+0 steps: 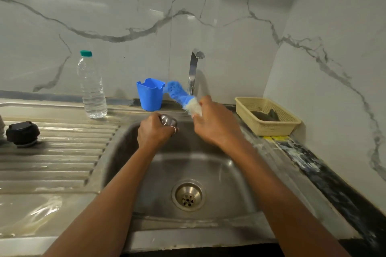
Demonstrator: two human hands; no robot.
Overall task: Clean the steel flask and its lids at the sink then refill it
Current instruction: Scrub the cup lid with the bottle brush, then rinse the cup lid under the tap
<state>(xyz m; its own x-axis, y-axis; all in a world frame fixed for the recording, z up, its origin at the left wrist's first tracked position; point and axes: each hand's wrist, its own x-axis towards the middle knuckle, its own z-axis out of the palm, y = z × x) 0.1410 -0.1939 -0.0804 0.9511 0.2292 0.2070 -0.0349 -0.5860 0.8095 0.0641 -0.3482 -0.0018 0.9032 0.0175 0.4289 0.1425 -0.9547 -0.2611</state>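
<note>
The fingers (167,130) of the left hand (155,131) are curled tight around a rounded steel piece (168,120), a ring showing on one of them. Only a small shiny dome of that piece shows above the knuckles; whether it is the flask's body or one of its lids cannot be told. It is held over the far left part of the sink (150,173).

The right hand (217,125) is seen from the back. Its fingers (203,103) close on the near end of a blue brush (177,94) with a white tuft, and the part of the brush inside the grip is hidden. The blurred blue head points up and left, toward the tap (194,68).

A blue cup (150,95) stands just left of the brush head, at the back rim. Below the hands lies the drain (188,195).

On the ribbed steel surface (62,152) to the left sits a black lid (23,134), well apart from the hands, and a clear water bottle (92,87) with a green cap stands upright behind it. A pale thing at the left edge is cut off and unreadable.

On the right, a beige basket (277,129) holds something dark (265,115) that is hard to make out.
</note>
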